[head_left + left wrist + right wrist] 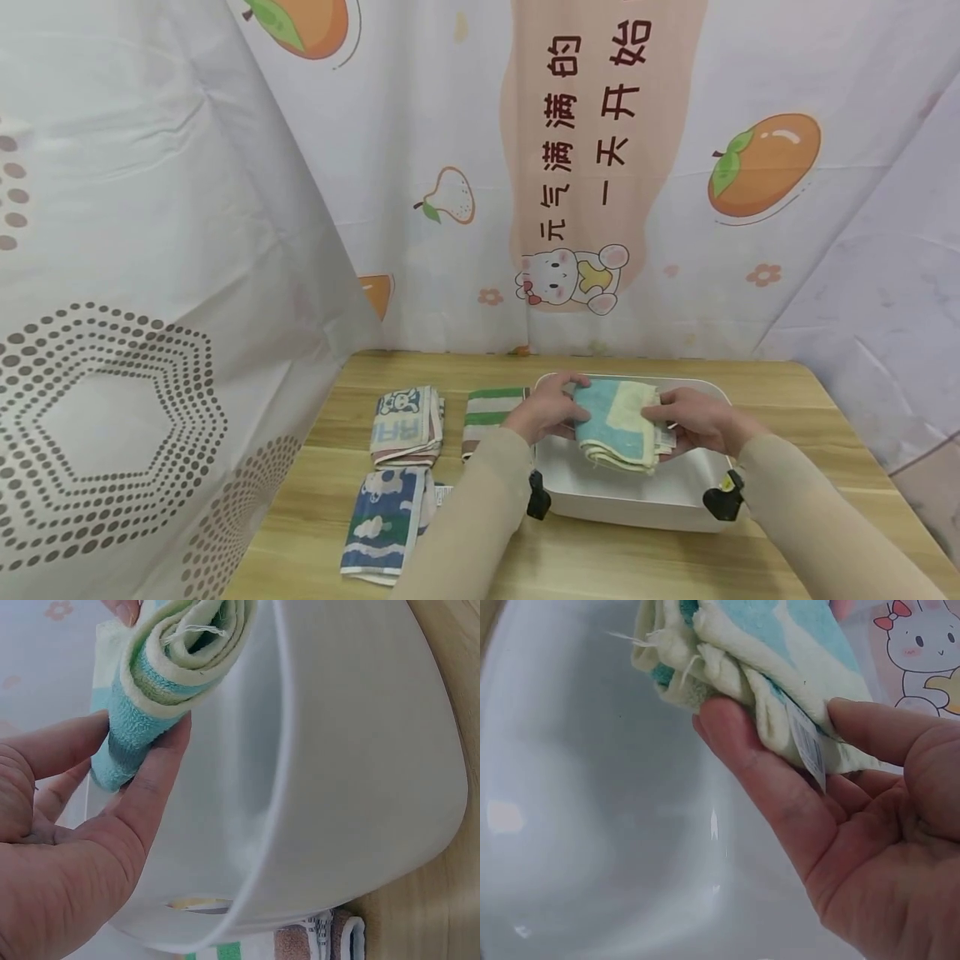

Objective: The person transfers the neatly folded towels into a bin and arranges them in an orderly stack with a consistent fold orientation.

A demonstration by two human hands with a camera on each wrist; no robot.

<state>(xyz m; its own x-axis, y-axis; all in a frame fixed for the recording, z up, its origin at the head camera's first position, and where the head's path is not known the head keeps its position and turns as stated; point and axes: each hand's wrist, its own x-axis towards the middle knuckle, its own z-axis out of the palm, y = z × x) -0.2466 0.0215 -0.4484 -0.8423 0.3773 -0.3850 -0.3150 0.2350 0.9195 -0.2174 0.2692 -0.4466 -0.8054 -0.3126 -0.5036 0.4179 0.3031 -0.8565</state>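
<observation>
A folded blue and pale yellow towel (pixel 617 421) is held between both hands over a white bin (pixel 637 510). My left hand (pixel 551 410) grips its left edge, thumb on one face and fingers on the other, as the left wrist view shows on the towel (pixel 139 697). On the opposite edge, my right hand (pixel 693 421) pinches the towel, thumb above and fingers beneath. A white label (pixel 806 739) sticks out of the folds near the right thumb in the right wrist view. The inside of the bin (pixel 577 825) shows below it; part of its floor is hidden.
Left of the bin lie a folded towel with a skull pattern (pixel 405 425), a blue and green patterned towel (pixel 382 521) and a green-striped towel (pixel 491 414), partly covered by the left arm. Everything stands on a wooden table (pixel 300 500). A printed curtain (pixel 450 275) hangs behind.
</observation>
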